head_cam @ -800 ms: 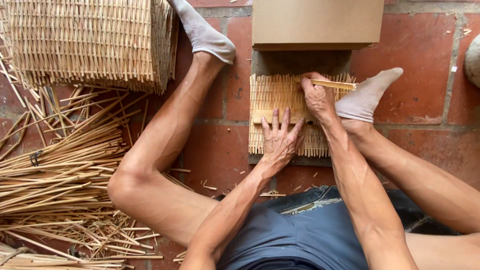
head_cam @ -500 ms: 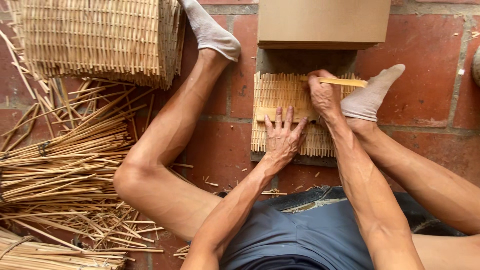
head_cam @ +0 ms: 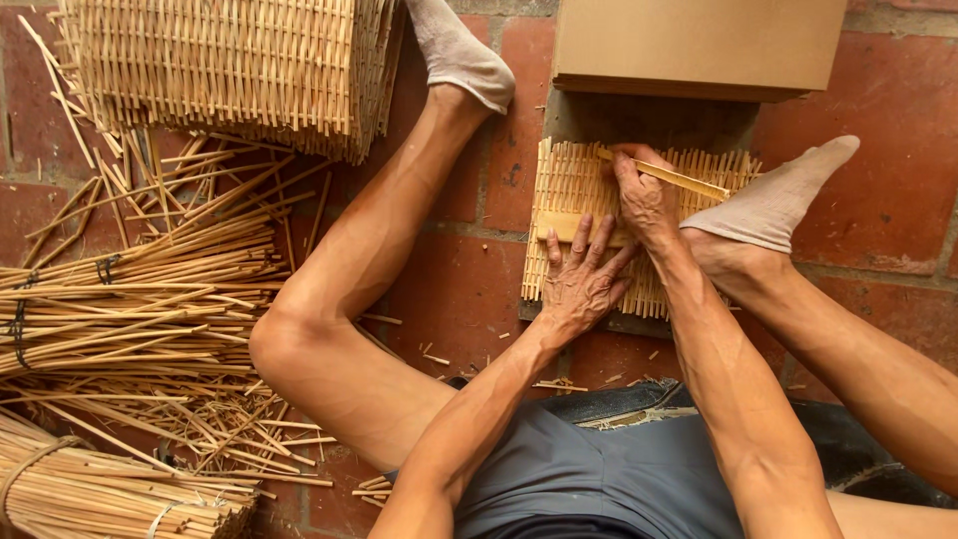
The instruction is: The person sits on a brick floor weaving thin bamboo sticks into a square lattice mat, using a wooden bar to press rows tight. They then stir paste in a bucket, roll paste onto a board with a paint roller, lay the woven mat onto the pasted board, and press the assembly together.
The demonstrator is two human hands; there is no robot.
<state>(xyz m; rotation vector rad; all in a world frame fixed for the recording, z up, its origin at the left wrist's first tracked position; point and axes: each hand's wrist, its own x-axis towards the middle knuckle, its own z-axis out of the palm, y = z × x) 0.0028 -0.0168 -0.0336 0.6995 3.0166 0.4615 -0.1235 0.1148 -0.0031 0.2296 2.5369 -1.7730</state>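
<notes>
**Weaving a bamboo mat on the floor, both hands on it**

The left hand (head_cam: 582,274) lies flat, palm down, fingers spread open, pressing on the lower half of the woven mat (head_cam: 569,185). The right hand (head_cam: 647,200) sits just above it, fingers curled shut around one end of a flat bamboo strip (head_cam: 674,177), which angles off to the right across the mat's top. Forearms run up from the bottom, nearly parallel.

The mat lies on the red brick floor (head_cam: 878,200) between the two socked feet; the right foot (head_cam: 773,210) touches its right edge, right beside the gripping hand. Just beyond the hands is a cardboard box (head_cam: 699,45), contents not visible. Well off to the left: loose bamboo sticks (head_cam: 140,299), tied bundles, and a stack of finished mats (head_cam: 230,70).
</notes>
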